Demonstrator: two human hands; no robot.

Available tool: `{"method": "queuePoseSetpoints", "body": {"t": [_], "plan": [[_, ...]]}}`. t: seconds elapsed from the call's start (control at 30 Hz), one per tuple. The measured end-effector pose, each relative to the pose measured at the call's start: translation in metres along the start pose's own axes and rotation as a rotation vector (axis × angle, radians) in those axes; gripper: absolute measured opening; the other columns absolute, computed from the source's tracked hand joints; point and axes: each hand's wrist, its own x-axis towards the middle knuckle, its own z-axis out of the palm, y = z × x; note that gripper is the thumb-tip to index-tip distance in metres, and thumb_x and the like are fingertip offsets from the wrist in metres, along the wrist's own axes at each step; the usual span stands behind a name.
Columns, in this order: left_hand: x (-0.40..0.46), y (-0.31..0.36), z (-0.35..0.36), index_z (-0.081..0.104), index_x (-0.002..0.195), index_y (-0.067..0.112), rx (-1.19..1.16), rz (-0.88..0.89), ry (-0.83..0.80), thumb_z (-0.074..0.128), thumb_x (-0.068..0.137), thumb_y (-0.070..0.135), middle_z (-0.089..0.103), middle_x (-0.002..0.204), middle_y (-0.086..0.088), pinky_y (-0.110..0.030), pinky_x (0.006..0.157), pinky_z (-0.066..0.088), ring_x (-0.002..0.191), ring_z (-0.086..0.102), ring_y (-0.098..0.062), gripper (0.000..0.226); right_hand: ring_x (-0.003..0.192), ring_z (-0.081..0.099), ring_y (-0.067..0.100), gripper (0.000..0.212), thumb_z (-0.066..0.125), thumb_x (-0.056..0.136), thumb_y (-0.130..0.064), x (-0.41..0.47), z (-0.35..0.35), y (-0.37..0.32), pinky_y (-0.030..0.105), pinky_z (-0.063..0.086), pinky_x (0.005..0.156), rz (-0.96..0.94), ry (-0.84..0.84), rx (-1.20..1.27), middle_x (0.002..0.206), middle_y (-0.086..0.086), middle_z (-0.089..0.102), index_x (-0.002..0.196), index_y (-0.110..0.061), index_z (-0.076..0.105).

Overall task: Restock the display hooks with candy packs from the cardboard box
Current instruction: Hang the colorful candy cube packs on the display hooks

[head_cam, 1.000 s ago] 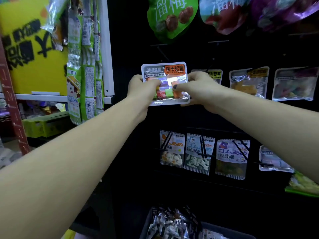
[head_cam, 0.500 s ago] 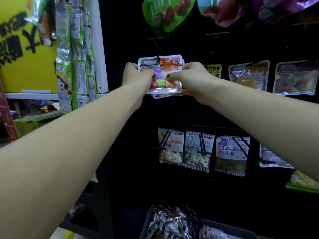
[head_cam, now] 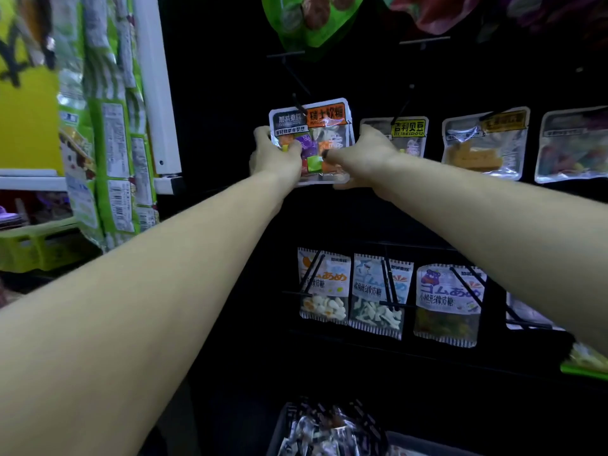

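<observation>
Both your arms reach out to the dark display wall. Your left hand (head_cam: 274, 156) holds the left side of a candy pack (head_cam: 324, 126), with the thumb on the front and the other fingers curled behind it. Your right hand (head_cam: 362, 156) holds the right side of the same pack, fingers bent around its edge and the thumb pressing on the front. Both hands are closed tight on it.

The candy pack is flat and see-through, with an orange and grey label on top and bright little sweets inside. It sits up high on the wall, at the end of a thin black hook (head_cam: 297, 102) that pokes at its top edge. You cannot tell if the hook is through the hole.

Just to the right hangs a pack with a yellow label (head_cam: 408, 130), partly hidden by your right hand. Two more clear packs (head_cam: 483, 143) hang farther right. Below your arms, a row of small gummy packs (head_cam: 378, 291) hangs on hooks. A green bag (head_cam: 309, 21) hangs above. At the bottom, a dark bin (head_cam: 329, 429) holds shiny wrapped packs.
</observation>
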Motion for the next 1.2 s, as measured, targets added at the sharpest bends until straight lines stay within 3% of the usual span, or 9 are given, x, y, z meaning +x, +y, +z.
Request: {"method": "queuePoseSetpoints", "body": {"t": [0.13, 0.2, 0.33, 0.43, 0.67, 0.83, 0.93, 1.03, 1.2], "plan": [[0.008, -0.007, 0.01, 0.035, 0.151, 0.027, -0.004, -0.004, -0.026, 0.052, 0.109, 0.031, 0.058, 0.112, 0.005, -0.035, 0.094, 0.055, 0.105, 0.066, -0.023, 0.045, 0.106, 0.069, 0.025, 0.046, 0.078, 0.09, -0.024, 0.009, 0.004, 0.006, 0.046, 0.059, 0.095, -0.02, -0.015, 0.012, 0.118, 0.005, 0.068, 0.129, -0.016, 0.054], [0.01, -0.01, 0.012, 0.032, 0.153, 0.028, -0.007, 0.006, -0.029, 0.052, 0.109, 0.031, 0.057, 0.111, 0.007, -0.03, 0.086, 0.05, 0.099, 0.063, -0.02, 0.048, 0.104, 0.07, 0.026, 0.043, 0.073, 0.094, -0.023, 0.01, 0.005, 0.008, 0.047, 0.063, 0.086, -0.01, -0.039, 0.035, 0.122, 0.005, 0.067, 0.133, -0.018, 0.054], [0.012, -0.017, 0.015, 0.031, 0.153, 0.028, 0.004, 0.051, -0.016, 0.055, 0.108, 0.03, 0.06, 0.108, 0.008, -0.029, 0.085, 0.049, 0.098, 0.064, -0.019, 0.051, 0.071, 0.073, 0.028, 0.049, 0.049, 0.105, -0.032, 0.002, 0.014, 0.009, 0.047, 0.066, 0.063, 0.031, -0.121, -0.033, 0.124, 0.012, 0.062, 0.152, -0.023, 0.035], [0.014, -0.02, 0.016, 0.033, 0.153, 0.026, 0.031, 0.073, 0.007, 0.055, 0.107, 0.03, 0.062, 0.116, 0.004, -0.029, 0.087, 0.051, 0.101, 0.064, -0.02, 0.051, 0.07, 0.074, 0.029, 0.059, 0.043, 0.107, -0.034, 0.002, 0.021, 0.011, 0.05, 0.066, 0.065, 0.053, -0.138, -0.027, 0.127, 0.013, 0.059, 0.161, -0.026, 0.021], [0.023, -0.022, 0.013, 0.056, 0.136, 0.018, 0.117, 0.037, 0.006, 0.057, 0.106, 0.032, 0.064, 0.122, 0.002, -0.035, 0.101, 0.053, 0.111, 0.063, -0.02, 0.033, 0.075, 0.077, 0.032, 0.058, 0.04, 0.108, -0.029, 0.005, 0.027, 0.013, 0.049, 0.066, 0.069, 0.1, -0.138, 0.096, 0.118, 0.014, 0.061, 0.161, -0.026, 0.018], [0.021, -0.022, 0.008, 0.054, 0.136, 0.02, 0.124, 0.018, -0.016, 0.057, 0.106, 0.031, 0.062, 0.116, 0.004, -0.031, 0.093, 0.051, 0.105, 0.062, -0.018, 0.032, 0.066, 0.074, 0.029, 0.061, 0.04, 0.108, -0.03, 0.0, 0.029, 0.013, 0.049, 0.066, 0.068, 0.105, -0.148, 0.134, 0.112, 0.012, 0.058, 0.163, -0.031, 0.013], [0.016, -0.013, 0.006, 0.052, 0.138, 0.018, 0.093, -0.027, -0.026, 0.056, 0.104, 0.031, 0.065, 0.118, 0.0, -0.033, 0.094, 0.053, 0.106, 0.065, -0.022, 0.036, 0.073, 0.076, 0.031, 0.065, 0.043, 0.107, -0.033, -0.006, 0.029, 0.013, 0.049, 0.066, 0.07, 0.132, -0.176, 0.144, 0.13, 0.015, 0.057, 0.163, -0.029, 0.01], [0.003, -0.001, 0.003, 0.037, 0.151, 0.012, 0.078, -0.069, -0.028, 0.054, 0.104, 0.029, 0.062, 0.126, -0.004, -0.032, 0.094, 0.052, 0.108, 0.064, -0.025, 0.053, 0.084, 0.077, 0.036, 0.074, 0.045, 0.107, -0.038, -0.021, 0.026, 0.014, 0.05, 0.065, 0.075, 0.148, -0.17, 0.109, 0.146, 0.018, 0.05, 0.164, -0.022, 0.0], [-0.036, 0.007, -0.007, 0.016, 0.161, 0.01, 0.189, -0.08, -0.034, 0.05, 0.105, 0.031, 0.043, 0.156, -0.015, -0.042, 0.109, 0.046, 0.134, 0.052, -0.036, 0.069, 0.079, 0.077, 0.03, 0.084, 0.045, 0.106, -0.044, -0.063, 0.006, 0.022, 0.042, 0.066, 0.074, 0.124, -0.136, -0.005, 0.104, 0.008, 0.061, 0.164, -0.02, -0.012]]}}
